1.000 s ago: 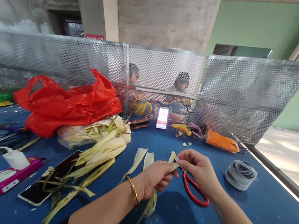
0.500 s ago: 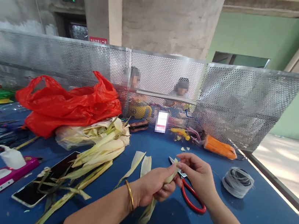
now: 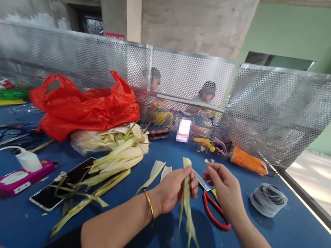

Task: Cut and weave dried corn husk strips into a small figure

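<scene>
My left hand [image 3: 171, 190], with a gold bangle at the wrist, is closed on a pale corn husk strip [image 3: 189, 221]. The strip's top end sticks up past the thumb, and its split lower end hangs over the table. To its right, my right hand [image 3: 226, 190] is held apart from the husk, fingers loosely bent, with nothing visible in them. Under and beside the right hand lie red-handled scissors [image 3: 216, 215], blades pointing up-left. Just beyond my left hand are loose husk pieces [image 3: 154, 173], one partly hidden by it.
Left on the blue table [image 3: 125, 237] are a husk bundle [image 3: 127, 151], red plastic bag [image 3: 90, 107], phone [image 3: 47, 197] and magenta power strip [image 3: 24, 178]. Right are a cord coil [image 3: 268, 200] and orange pouch [image 3: 249, 161]. A perforated metal screen [image 3: 278, 111] stands behind; two people sit beyond.
My right hand has let go of the husk strip and drawn away to the right. The strip now hangs down in front of my left hand. The view has shifted slightly.
</scene>
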The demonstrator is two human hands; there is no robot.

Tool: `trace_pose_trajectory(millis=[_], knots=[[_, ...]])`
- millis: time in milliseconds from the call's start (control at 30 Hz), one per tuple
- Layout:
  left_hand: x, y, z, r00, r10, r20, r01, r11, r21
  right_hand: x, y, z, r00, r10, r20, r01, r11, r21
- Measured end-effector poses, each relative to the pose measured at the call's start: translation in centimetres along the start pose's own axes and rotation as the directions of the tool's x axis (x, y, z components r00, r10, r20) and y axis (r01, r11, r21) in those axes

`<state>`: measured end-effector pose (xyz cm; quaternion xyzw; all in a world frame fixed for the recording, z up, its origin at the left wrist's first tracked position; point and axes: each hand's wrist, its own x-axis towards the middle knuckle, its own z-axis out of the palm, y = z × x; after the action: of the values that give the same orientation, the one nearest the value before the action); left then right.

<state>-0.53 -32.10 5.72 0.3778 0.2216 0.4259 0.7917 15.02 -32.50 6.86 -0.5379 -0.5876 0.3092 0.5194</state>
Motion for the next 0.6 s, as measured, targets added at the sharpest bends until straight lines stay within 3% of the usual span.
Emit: trace_pose_trajectory(millis=[67, 133, 200, 333, 400, 500, 600], knots=[[0.3, 0.1, -0.2, 0.992, 0.098, -0.073, -0.101, 0.994, -0.029, -0.3, 0.2, 0.4, 0.985, 0.075, 0.155, -0.076, 0.997, -0.002], [0.4, 0.1, -0.3, 0.978, 0.163, -0.131, -0.169, 0.985, -0.036, -0.7, 0.3, 0.9, 0.937, 0.141, 0.319, -0.152, 0.988, 0.012], [0.4, 0.0, -0.3, 0.961, 0.210, -0.179, -0.215, 0.977, -0.010, -1.2, 0.2, 1.7, 0.905, 0.131, 0.406, -0.157, 0.987, 0.031], [0.1, -0.4, 0.1, 0.964, 0.178, -0.197, -0.164, 0.983, 0.084, -2.4, 0.1, 3.3, 0.911, -0.009, 0.413, -0.022, 0.997, 0.070], [0.0, -0.5, 0.2, 0.976, 0.135, -0.172, -0.119, 0.988, 0.100, -2.9, 0.2, 3.9, 0.912, 0.009, 0.410, -0.047, 0.995, 0.084], [0.1, -0.1, 0.1, 0.966, 0.172, -0.191, -0.166, 0.985, 0.051, -2.9, 0.4, 4.0, 0.897, 0.114, 0.426, -0.163, 0.983, 0.080], [0.3, 0.6, -0.1, 0.950, 0.186, -0.250, -0.210, 0.975, -0.072, -2.3, 0.5, 3.2, 0.909, 0.104, 0.403, -0.108, 0.994, -0.012]])
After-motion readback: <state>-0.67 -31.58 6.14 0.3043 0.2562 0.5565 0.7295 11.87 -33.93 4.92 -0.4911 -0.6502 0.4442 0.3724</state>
